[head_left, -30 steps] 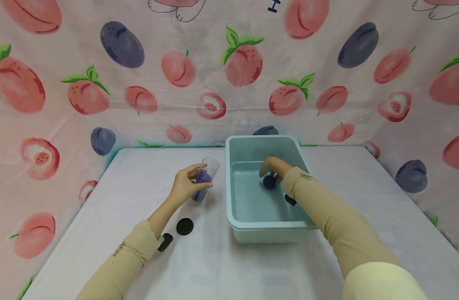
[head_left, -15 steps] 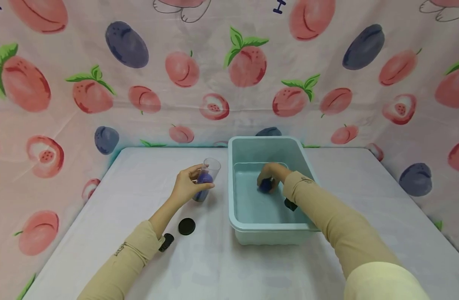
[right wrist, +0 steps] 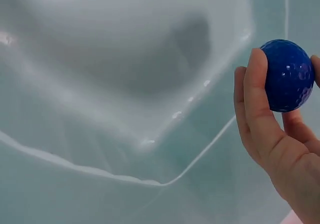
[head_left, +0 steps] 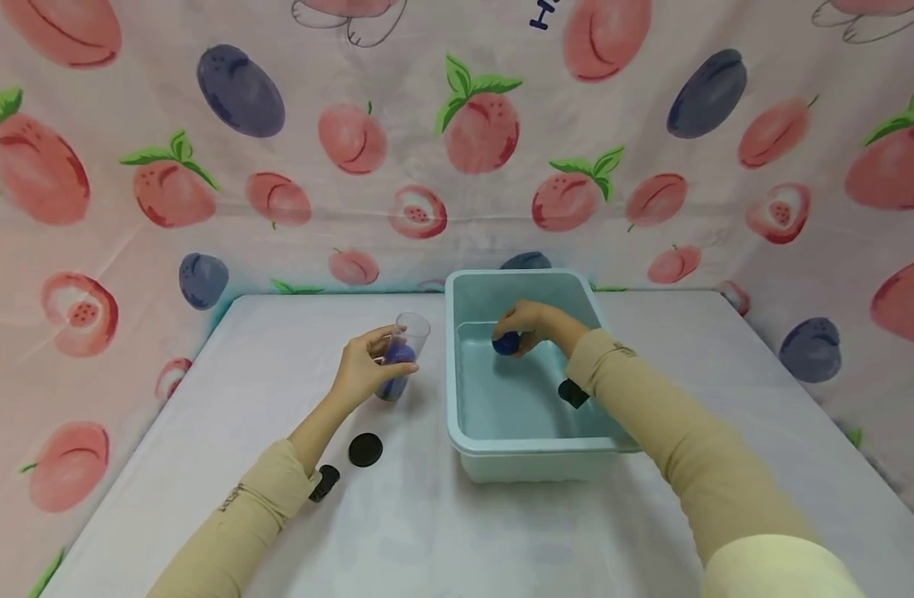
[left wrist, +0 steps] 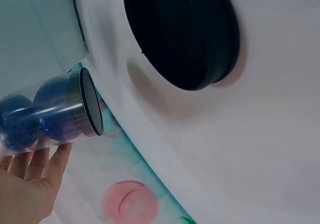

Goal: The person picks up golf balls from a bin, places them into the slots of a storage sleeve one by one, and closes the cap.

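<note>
My left hand grips a clear plastic tube that stands tilted over the table left of the bin. In the left wrist view two blue balls sit inside the tube, next to its black end cap. Inside the light blue bin, my right hand pinches a blue golf ball between thumb and fingers, lifted off the bin floor. Its dimpled surface shows clearly in the right wrist view.
The plastic bin stands right of the table's middle. A round black lid lies on the white table near the left forearm. Black wrist cameras show beside the left cuff and the right cuff.
My right hand has closed its fingers round the golf ball on the bin floor and raised it, moving toward the bin's left side. The left hand keeps holding the tube in place.
</note>
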The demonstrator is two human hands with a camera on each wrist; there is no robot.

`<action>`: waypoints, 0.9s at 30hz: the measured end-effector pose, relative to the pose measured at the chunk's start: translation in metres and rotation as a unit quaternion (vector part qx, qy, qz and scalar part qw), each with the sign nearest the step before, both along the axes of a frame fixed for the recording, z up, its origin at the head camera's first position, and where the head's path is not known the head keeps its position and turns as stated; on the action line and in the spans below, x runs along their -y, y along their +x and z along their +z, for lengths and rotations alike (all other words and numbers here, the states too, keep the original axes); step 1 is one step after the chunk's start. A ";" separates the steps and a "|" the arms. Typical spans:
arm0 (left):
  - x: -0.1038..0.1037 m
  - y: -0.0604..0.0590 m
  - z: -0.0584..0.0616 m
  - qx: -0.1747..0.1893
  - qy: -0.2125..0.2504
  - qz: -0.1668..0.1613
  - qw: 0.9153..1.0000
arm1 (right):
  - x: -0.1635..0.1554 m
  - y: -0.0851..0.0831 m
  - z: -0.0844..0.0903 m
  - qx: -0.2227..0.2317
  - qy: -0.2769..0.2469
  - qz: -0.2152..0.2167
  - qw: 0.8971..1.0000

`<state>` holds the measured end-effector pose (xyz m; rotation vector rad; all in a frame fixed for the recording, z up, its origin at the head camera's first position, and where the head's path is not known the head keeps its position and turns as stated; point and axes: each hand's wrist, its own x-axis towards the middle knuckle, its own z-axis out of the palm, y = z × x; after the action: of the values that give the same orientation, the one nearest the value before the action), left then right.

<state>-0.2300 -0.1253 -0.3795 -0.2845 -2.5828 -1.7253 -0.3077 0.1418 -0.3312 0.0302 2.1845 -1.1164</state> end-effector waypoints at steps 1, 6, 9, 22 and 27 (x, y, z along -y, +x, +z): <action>0.001 0.000 0.000 0.001 0.001 0.002 1.000 | 0.001 0.000 0.001 0.000 -0.009 0.000 1.000; 0.002 0.000 -0.002 0.001 0.006 0.007 1.000 | 0.004 0.001 0.002 0.008 -0.062 -0.018 0.998; 0.001 0.000 -0.001 -0.001 0.009 0.004 1.000 | 0.004 0.002 0.005 0.016 -0.088 -0.040 0.995; 0.001 0.000 -0.003 -0.001 0.012 0.012 1.000 | 0.009 0.006 0.027 0.028 -0.176 -0.058 0.982; -0.001 -0.003 0.001 -0.002 0.001 0.028 1.000 | 0.012 0.007 0.033 0.023 -0.205 -0.056 0.977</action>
<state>-0.2331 -0.1246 -0.3780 -0.2139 -2.5596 -1.7075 -0.3006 0.1302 -0.2986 -0.0018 1.8928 -1.5949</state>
